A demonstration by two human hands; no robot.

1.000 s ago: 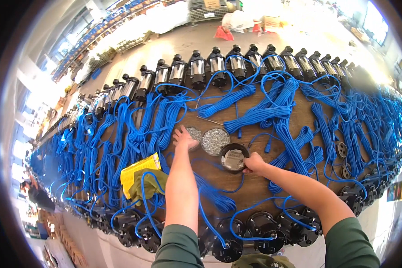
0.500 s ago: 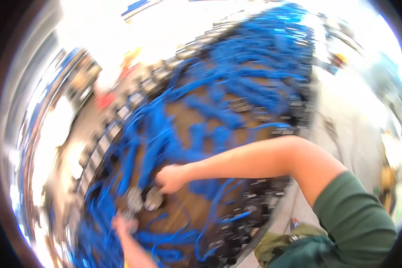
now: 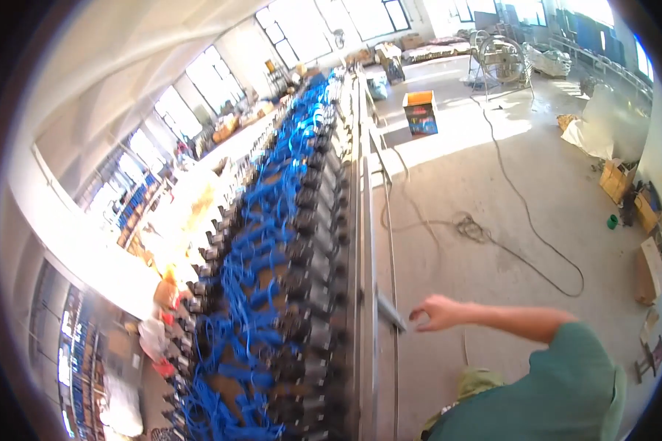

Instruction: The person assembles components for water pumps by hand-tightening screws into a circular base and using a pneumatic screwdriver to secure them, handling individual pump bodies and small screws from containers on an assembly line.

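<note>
My right hand [image 3: 435, 312] hangs in the air just right of the long bench's metal side rail [image 3: 368, 294]. Its fingers are loosely bent and apart, with nothing seen between them. Bundles of blue cord [image 3: 239, 323] lie along the middle of the bench, to the left of that hand. Black fittings [image 3: 318, 275] stand in a close row on the bench's near-right side. A similar row of dark fittings [image 3: 202, 287] runs down its left side. My left hand is out of the picture.
A dark hose or cable [image 3: 522, 213] snakes over the floor, tangled in one place. Beyond it stand an open-topped box [image 3: 421, 116] and a large wheel-shaped reel [image 3: 504, 59] on a frame. Cardboard boxes [image 3: 616, 180] and a green container [image 3: 612, 221] sit along the right wall.
The view has swung up and along the bench. My right hand has moved from over the blue cord to beyond the bench's right edge; my left hand has left the picture.
</note>
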